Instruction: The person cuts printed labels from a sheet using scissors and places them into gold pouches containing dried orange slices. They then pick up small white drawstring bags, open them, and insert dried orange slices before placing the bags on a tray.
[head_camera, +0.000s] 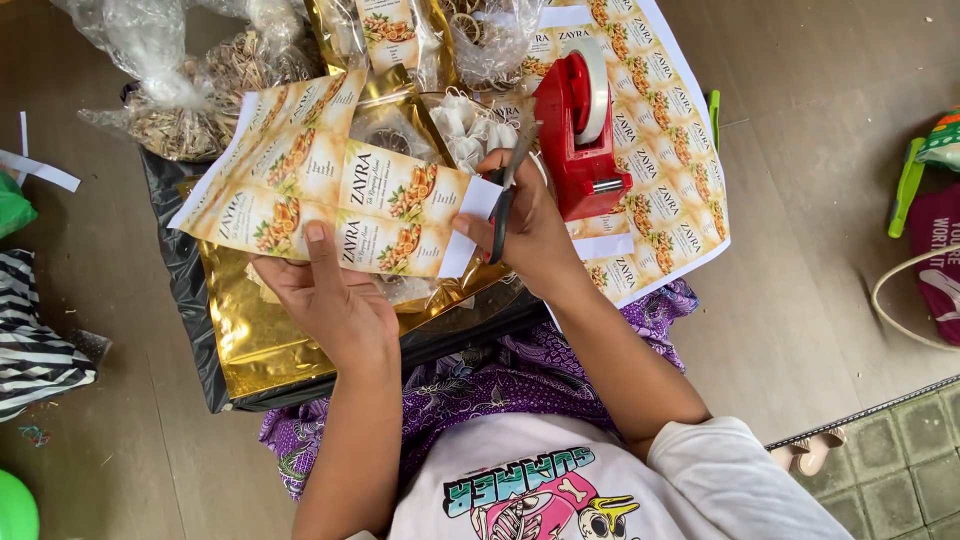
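left hand fingers grasping label sheet, right hand fingers gripping scissors

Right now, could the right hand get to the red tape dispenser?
Probably yes: the right hand sits right beside the red tape dispenser with nothing between, though its fingers hold scissors.

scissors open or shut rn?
Open. The scissors in the right hand show blades spread at the edge of the label sheet, which the left hand holds.

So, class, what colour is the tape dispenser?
Red, holding a white tape roll; the tape dispenser shows best in the head view.
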